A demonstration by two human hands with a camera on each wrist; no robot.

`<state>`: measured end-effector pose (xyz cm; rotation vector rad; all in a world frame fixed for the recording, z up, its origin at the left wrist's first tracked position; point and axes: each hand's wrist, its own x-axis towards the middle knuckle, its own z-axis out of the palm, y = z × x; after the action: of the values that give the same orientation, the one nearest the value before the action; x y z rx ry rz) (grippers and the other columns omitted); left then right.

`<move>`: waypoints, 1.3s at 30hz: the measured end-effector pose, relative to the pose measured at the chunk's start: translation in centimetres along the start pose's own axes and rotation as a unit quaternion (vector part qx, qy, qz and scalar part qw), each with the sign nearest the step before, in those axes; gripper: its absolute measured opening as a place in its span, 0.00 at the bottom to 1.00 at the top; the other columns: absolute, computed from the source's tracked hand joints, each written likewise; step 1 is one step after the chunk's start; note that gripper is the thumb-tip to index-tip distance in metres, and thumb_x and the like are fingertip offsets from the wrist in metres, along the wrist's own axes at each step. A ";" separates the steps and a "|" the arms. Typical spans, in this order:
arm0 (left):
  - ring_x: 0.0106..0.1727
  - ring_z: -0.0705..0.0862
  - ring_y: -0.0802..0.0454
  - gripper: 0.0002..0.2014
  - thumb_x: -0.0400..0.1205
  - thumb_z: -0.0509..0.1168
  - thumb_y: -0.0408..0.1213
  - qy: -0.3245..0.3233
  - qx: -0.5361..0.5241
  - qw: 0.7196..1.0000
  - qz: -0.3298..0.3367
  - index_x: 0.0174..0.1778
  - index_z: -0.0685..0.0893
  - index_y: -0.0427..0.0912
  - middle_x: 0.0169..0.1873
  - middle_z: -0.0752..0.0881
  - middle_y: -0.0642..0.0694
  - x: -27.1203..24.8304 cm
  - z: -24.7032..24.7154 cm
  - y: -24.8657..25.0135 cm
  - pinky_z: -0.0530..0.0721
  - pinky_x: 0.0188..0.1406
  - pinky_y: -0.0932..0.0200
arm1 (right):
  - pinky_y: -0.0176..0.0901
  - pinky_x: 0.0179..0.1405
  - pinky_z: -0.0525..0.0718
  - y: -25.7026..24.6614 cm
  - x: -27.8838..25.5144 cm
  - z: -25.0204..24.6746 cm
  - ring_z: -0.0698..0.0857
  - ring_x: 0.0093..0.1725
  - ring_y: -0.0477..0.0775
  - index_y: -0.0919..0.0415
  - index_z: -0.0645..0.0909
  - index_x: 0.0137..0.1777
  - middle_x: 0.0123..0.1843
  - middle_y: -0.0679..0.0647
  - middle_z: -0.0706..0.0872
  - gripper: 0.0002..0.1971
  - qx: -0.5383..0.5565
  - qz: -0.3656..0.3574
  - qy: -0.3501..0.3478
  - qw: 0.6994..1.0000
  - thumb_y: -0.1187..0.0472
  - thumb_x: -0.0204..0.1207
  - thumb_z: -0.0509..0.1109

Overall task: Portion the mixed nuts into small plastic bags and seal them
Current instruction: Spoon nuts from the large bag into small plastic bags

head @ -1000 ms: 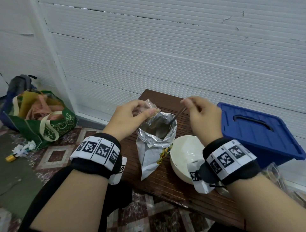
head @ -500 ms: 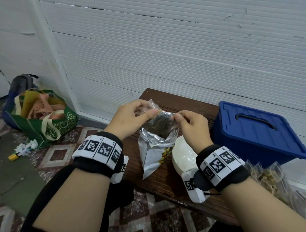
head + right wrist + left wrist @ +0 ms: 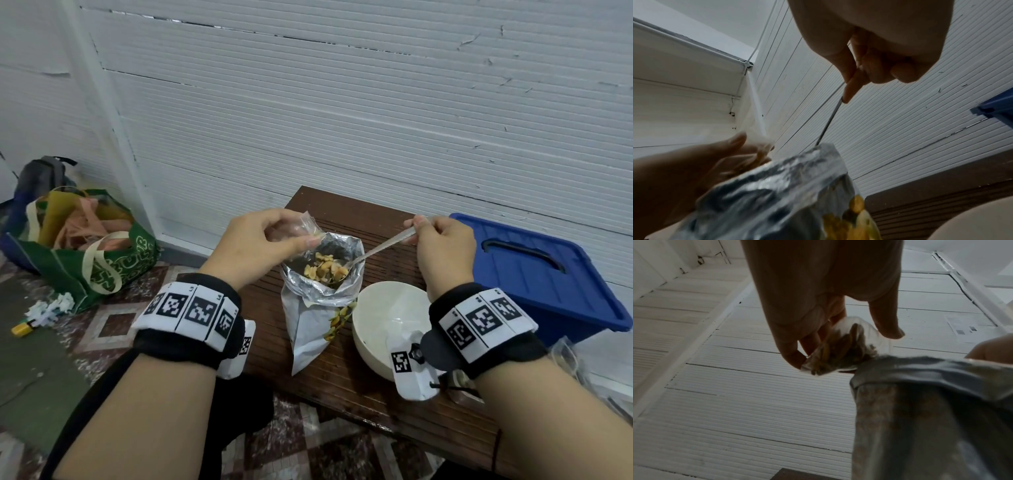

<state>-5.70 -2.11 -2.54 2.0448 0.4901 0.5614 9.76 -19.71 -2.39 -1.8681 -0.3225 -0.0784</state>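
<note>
Your left hand (image 3: 260,245) pinches the small plastic bag (image 3: 301,226) just above the foil nut pouch (image 3: 322,291), your right hand (image 3: 442,240) grips the loaded spoon (image 3: 370,255) — tilt it early and nuts (image 3: 323,269) miss the bag.

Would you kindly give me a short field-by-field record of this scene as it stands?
left hand: pinches a small clear bag with a few nuts inside, at the foil bag's rim
right hand: grips the spoon by its handle
spoon load: mixed nuts, bowl of the spoon over the foil bag's mouth
foil bag: open, upright on the wooden table
white bowl: beside the foil bag, looks empty
blue bin: lid on, to the right
</note>
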 end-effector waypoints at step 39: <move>0.46 0.80 0.69 0.12 0.75 0.71 0.53 0.052 -0.020 0.998 -0.004 0.49 0.83 0.53 0.45 0.84 0.60 0.2 1.2 0.4 0.76 0.36 0.77 | 0.26 0.41 0.79 -5.9 -0.4 -0.6 0.83 0.36 0.36 0.57 0.84 0.46 0.37 0.42 0.84 0.10 0.127 -0.229 0.081 0.962 0.61 0.84 0.62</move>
<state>-4.77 -3.03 -2.69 1.9829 0.5433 0.6697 7.96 -18.70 3.14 -1.4932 -0.6181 -0.4808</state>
